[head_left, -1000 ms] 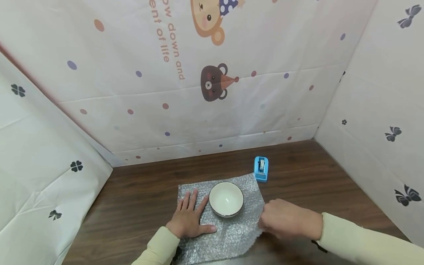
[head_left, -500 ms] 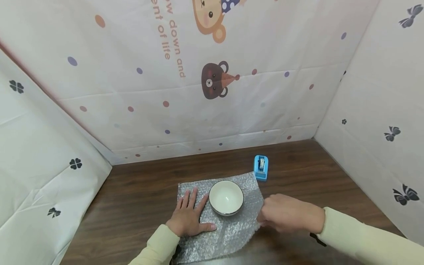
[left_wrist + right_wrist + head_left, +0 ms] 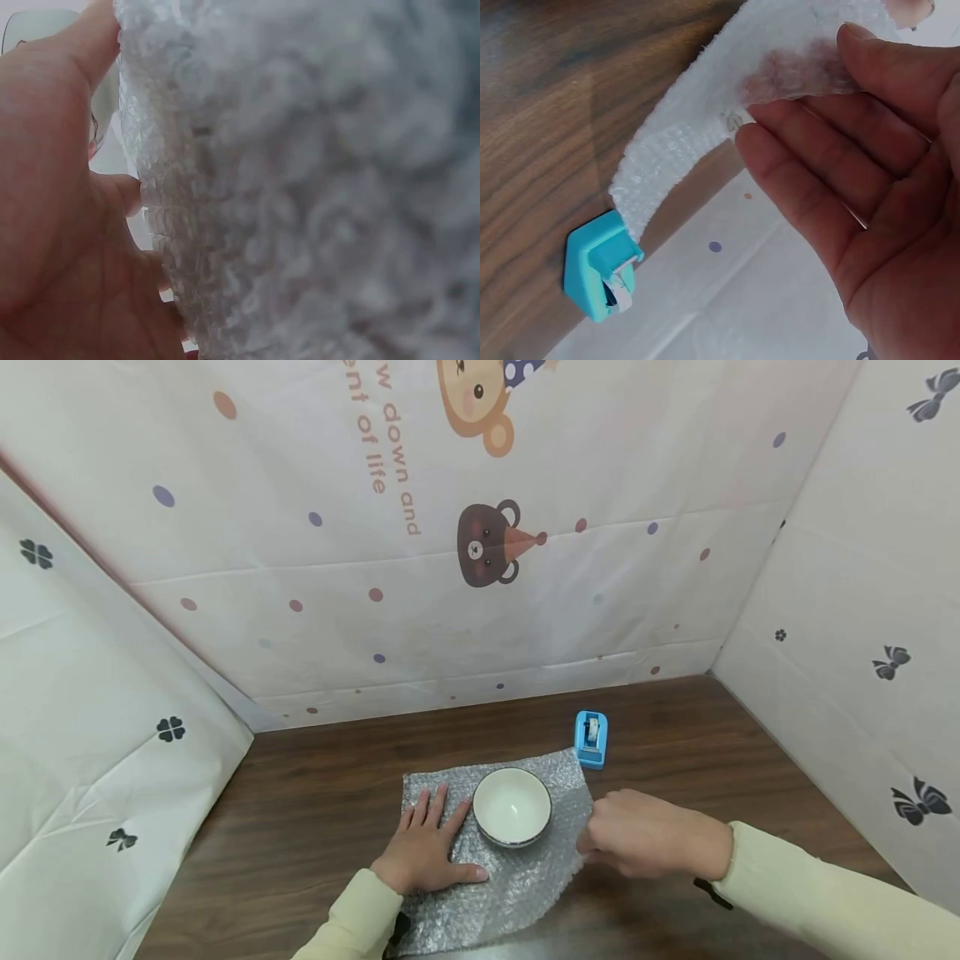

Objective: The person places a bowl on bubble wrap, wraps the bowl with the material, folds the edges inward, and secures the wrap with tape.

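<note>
A sheet of silvery bubble wrap (image 3: 517, 902) lies on the dark wooden table, and a white bowl (image 3: 512, 806) with a dark rim stands upright on it. My left hand (image 3: 422, 855) rests on the sheet's left part with fingers spread, left of the bowl. On the other side, my right hand (image 3: 641, 833) pinches the sheet's right edge. The right wrist view shows the thumb over the bubble wrap (image 3: 660, 157) and fingers beneath it, some visible through the film. Bubble wrap (image 3: 300, 187) fills most of the left wrist view, blurred.
A blue tape dispenser (image 3: 591, 740) with a small roll stands at the sheet's far right corner. Printed white cloth walls (image 3: 420, 635) enclose the table (image 3: 315, 810) at the back and both sides.
My right hand has moved slightly away from me and leftward, drawing the pinched bubble wrap edge along toward the bowl. The left hand and bowl have barely moved.
</note>
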